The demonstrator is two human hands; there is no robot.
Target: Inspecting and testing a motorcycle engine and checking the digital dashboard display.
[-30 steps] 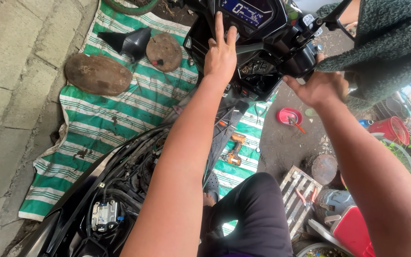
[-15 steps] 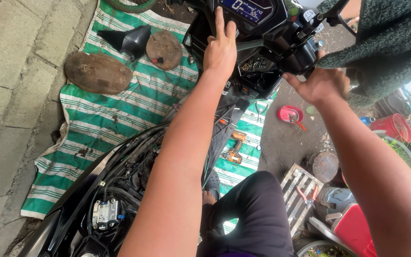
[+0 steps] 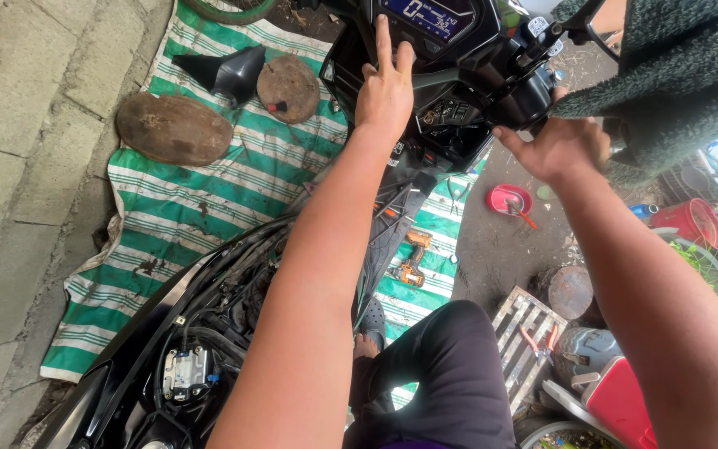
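Two hands on the black scooter's handlebar housing: left hand flat against the panel below the blue digital display, fingers extended, gripping nothing; position unchanged since a second ago. Right hand has shifted slightly, curled at the right switch cluster; its grip is unclear. Green-striped tarp holds an orange drill; a knitted sleeve crowds the right side.

A green-and-white striped tarp lies at left under a black motorbike, whose instrument panel glows blue at the far end. Two rust-brown discs rest on the stripes, with an orange-and-black drill nearer. At right sit a pink bowl, red buckets and red-handled pliers.
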